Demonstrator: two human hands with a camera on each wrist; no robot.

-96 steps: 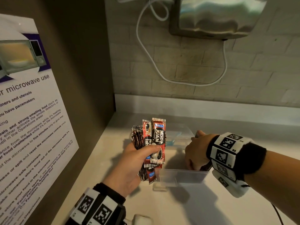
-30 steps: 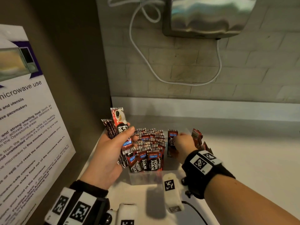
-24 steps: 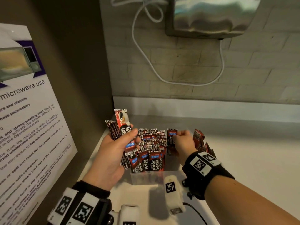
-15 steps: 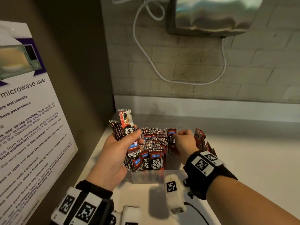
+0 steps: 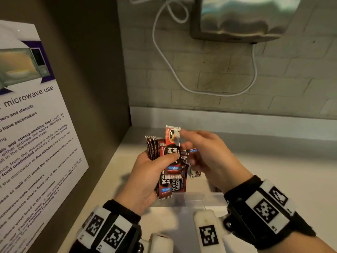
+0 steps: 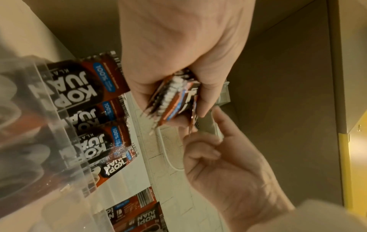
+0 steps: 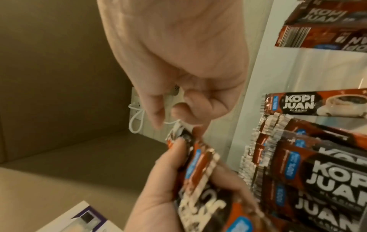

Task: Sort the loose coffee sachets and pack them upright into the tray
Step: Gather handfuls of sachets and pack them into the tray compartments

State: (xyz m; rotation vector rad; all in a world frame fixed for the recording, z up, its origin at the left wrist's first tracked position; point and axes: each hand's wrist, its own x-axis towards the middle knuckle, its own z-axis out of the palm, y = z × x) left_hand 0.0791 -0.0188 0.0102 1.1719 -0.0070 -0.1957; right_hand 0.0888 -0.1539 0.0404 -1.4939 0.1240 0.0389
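My left hand (image 5: 155, 167) grips a fanned bundle of red-and-black coffee sachets (image 5: 171, 154) upright, just above the near left corner of the clear plastic tray (image 5: 200, 197). My right hand (image 5: 184, 139) has come up to the bundle's top, its fingers loosely curled and the index tip at the front sachet's upper edge. In the right wrist view the right hand's fingertips (image 7: 158, 119) hover just over the bundle (image 7: 198, 164) and pinch nothing. Several sachets stand packed in the tray (image 7: 317, 172), mostly hidden behind my hands in the head view.
Loose sachets (image 6: 137, 216) lie flat on the white counter (image 5: 273, 179) right of the tray. A brown side panel with a microwave notice (image 5: 36, 134) closes the left. A white cable (image 5: 164, 57) and a metal appliance (image 5: 246, 17) hang on the brick wall behind.
My right hand has left the tray and risen to the top of the bundle. My left hand has carried the bundle right, in front of the tray.
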